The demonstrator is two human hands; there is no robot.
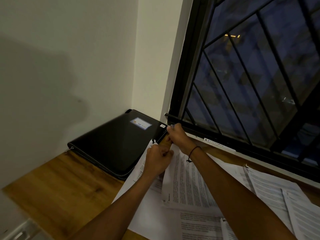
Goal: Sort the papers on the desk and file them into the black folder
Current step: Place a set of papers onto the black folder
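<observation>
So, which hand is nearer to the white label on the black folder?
Right. The right hand grips the black folder corner, just beside the white label; the left hand is lower, over the papers.

Wooden desk [57, 184] carries black folder [112, 144], papers [190, 187].

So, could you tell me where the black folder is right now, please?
In the head view the black folder lies closed on the wooden desk, in the far corner beside the window, with both hands at its right edge.

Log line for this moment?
black folder: closed, on desk | left hand: at folder's corner | right hand: gripping corner | papers: unfiled
</observation>
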